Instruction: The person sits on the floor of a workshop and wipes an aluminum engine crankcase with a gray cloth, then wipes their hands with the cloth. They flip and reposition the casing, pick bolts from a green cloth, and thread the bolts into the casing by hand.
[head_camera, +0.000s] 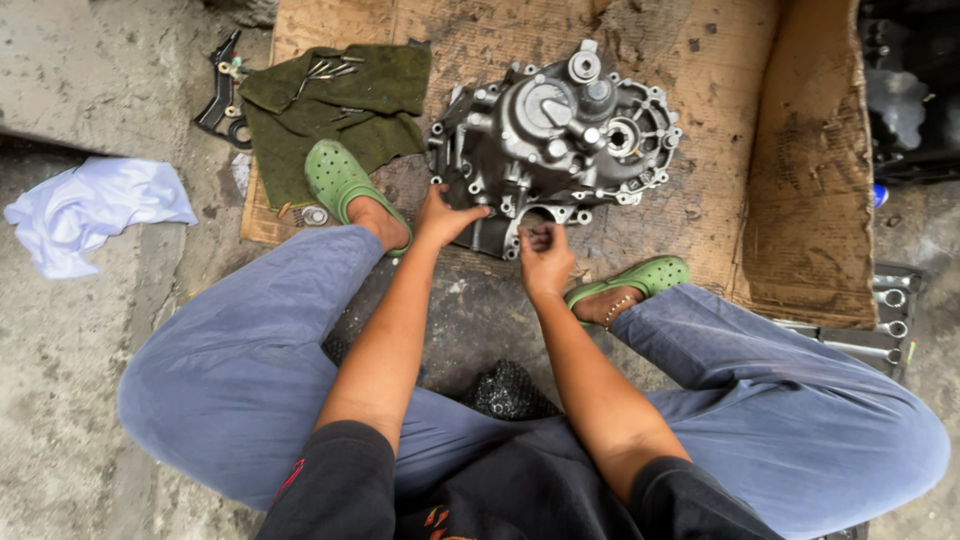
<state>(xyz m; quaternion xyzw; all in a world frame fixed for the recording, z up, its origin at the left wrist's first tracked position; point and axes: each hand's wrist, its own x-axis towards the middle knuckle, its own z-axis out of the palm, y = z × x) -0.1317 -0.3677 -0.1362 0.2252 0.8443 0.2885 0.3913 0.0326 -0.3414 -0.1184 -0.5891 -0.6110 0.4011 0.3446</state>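
A grey cast-metal gearbox housing (556, 140) lies on flattened cardboard (720, 120) in front of me. My left hand (447, 215) rests on the housing's near left edge, fingers spread against the metal. My right hand (545, 255) is curled at the near rim, fingertips pinched on something small and dark at the housing's lower opening; what it is I cannot tell. I sit on the ground with knees apart, a green clog (338, 178) on the left foot and another green clog (640, 278) on the right.
A dark green cloth (345, 105) with several bolts on it lies at the left of the housing. A black metal bracket (225, 95) sits beyond it. A white rag (95, 205) lies on the concrete at far left. A wrench set (880, 325) lies at right.
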